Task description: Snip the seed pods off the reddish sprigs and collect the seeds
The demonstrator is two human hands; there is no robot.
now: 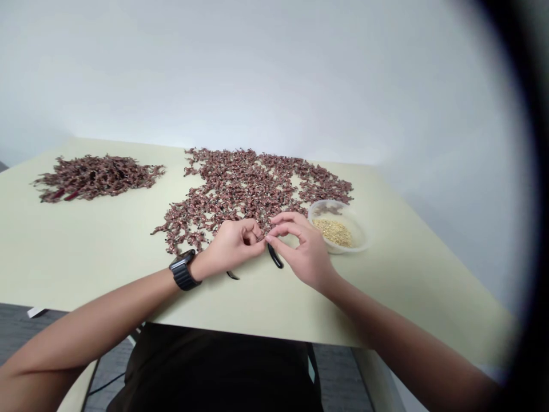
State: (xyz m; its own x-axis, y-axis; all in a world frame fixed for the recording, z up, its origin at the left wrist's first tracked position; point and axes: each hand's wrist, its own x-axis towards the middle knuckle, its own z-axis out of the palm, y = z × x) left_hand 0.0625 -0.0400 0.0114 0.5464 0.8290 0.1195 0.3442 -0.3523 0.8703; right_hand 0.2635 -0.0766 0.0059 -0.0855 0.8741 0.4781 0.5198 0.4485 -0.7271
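Note:
My left hand [240, 243], with a dark watch on its wrist, is closed in a pinch. The fingertips of my right hand [300, 246] meet it, also pinched. Whatever lies between the fingertips is too small to make out. Under the hands lies a tool with curved black handles [275, 256], perhaps pliers; its front part is hidden by my hands. Just beyond spreads a wide layer of small reddish-brown pieces [244, 183] with dark tips. To the right of my right hand stands a translucent round bowl [362, 243] holding many tiny gold-coloured bits [334, 232].
A heaped pile of similar brown pieces [103, 176] sits at the table's far left, with two dark red items [71, 195] at its front edge. The pale yellow table [412, 274] meets a white wall [257, 74] at the back.

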